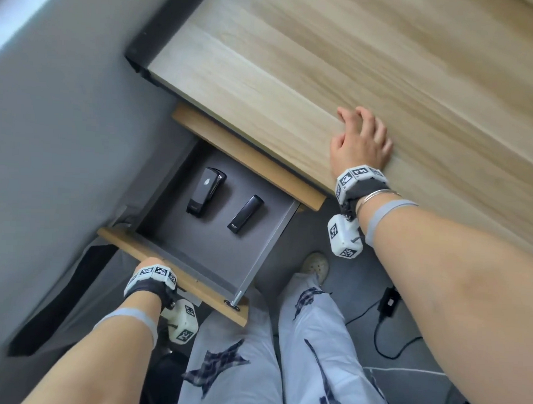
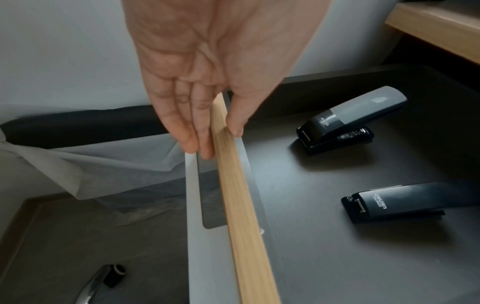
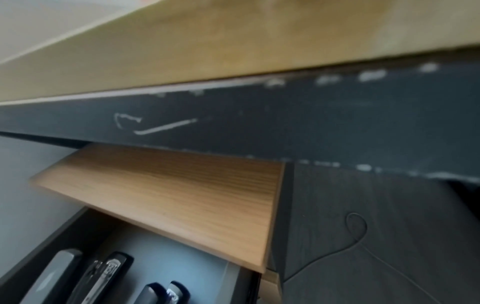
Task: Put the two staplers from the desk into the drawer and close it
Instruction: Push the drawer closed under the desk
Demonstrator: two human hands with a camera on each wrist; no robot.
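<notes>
Your left hand (image 2: 207, 82) pinches drawer front (image 2: 233, 185) top edge; right hand (image 1: 361, 141) flat on desk (image 1: 326, 67), holding nothing. Both staplers (image 1: 205, 190) inside; drawer rigid, likely slides easy — push at middle.

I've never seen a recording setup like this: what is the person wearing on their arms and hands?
Bare hands, no sleeves. Each wrist, left and right, carries a dark strap ringed with white blocks printed in black square codes, a white coded cube hanging below. A grey band circles each forearm; thin silver bangles on the right.

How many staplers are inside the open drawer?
2. The grey-topped stapler lies toward the drawer's left side; the slimmer black stapler lies apart, to its right. The part under the desk is hidden.
</notes>
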